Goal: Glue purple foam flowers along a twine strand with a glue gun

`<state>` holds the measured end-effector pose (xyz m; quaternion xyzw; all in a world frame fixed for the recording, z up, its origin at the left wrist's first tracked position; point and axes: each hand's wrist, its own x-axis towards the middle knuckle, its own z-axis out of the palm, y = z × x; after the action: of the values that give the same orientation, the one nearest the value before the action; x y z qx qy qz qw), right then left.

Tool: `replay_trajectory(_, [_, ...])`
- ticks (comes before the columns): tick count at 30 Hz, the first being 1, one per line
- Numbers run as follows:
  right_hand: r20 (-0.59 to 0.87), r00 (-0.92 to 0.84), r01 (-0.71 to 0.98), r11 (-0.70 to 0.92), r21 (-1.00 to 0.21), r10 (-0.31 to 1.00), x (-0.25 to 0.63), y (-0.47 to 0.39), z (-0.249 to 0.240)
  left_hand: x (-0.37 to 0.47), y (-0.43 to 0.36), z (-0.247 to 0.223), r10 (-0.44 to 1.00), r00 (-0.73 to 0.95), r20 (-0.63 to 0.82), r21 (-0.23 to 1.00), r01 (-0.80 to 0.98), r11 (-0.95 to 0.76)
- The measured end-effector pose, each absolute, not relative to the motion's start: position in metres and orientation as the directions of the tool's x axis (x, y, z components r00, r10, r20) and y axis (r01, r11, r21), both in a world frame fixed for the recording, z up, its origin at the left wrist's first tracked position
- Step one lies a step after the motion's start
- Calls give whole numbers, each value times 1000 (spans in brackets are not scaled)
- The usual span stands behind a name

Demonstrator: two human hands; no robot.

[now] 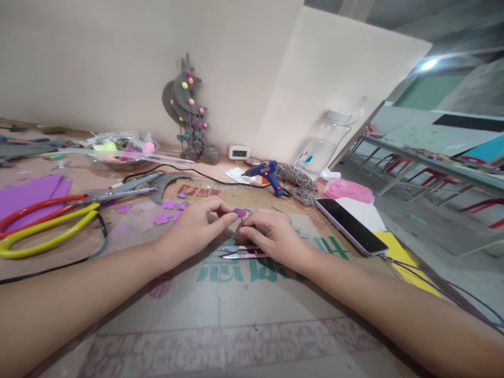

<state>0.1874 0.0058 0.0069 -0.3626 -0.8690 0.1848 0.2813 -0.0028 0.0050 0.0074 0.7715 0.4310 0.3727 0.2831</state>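
My left hand (205, 223) pinches a small purple foam piece (239, 212) between thumb and fingertips. Close beside it, my right hand (273, 233) is closed in a pinch on what looks like a thin grey cord at the piece's lower edge; the fingers hide most of it. Under the hands, a pair of thread snips (240, 256) lies on the cardboard (189, 299). Several purple flower cut-outs (161, 218) lie to the left of my left hand. Past the hands, a blue glue gun (265, 176) rests with a small red light on it.
Scissors with red and yellow handles (84, 212) and purple sheets (35, 197) lie left. A bowl of coloured pieces (122, 155), a hanging moon ornament (187, 105), a small clock (239, 152), grey cord (297, 181) and a clear bottle (323, 144) stand behind. A phone (350, 226) lies right.
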Motion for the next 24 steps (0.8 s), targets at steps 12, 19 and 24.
replay_trajectory(12, [437, -278, 561, 513, -650, 856, 198, 14, 10, -3, 8, 5, 924, 270, 270, 846, 393, -361])
replay_trajectory(19, [534, -118, 562, 500, -659, 837, 216, 43, 10, -5, 10, 2, 918, 293, 267, 875, 326, -358])
replay_trajectory(24, [603, -25, 667, 463, -585, 798, 233, 66, 5, -6, 10, 1, 928, 272, 256, 876, 341, -342])
